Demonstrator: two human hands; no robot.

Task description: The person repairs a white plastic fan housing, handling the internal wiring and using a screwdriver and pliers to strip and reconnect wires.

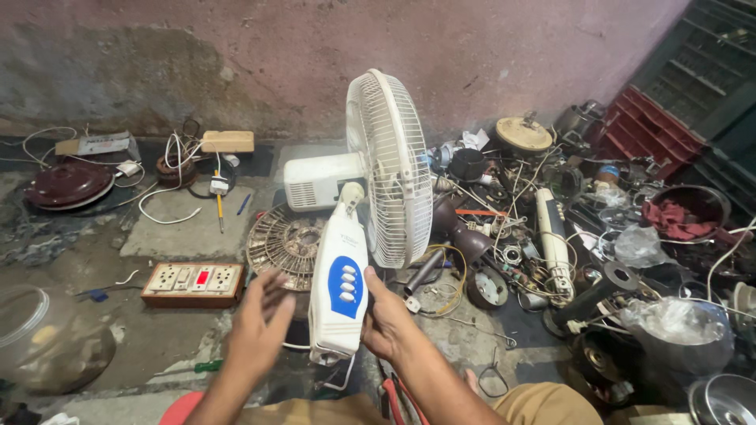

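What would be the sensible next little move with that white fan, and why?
Probably bring the left hand in onto the fan stand. Only the right hand grips it now, while the left hovers open beside it, and the heavy grille head sits high above, so a second grip would likely steady it.

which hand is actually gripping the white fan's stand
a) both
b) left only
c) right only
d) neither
c: the right hand has its grip wrapped around the lower side of the white fan stand, beside the blue button panel, while the left hand is open with spread fingers just to its left, not closed on it.
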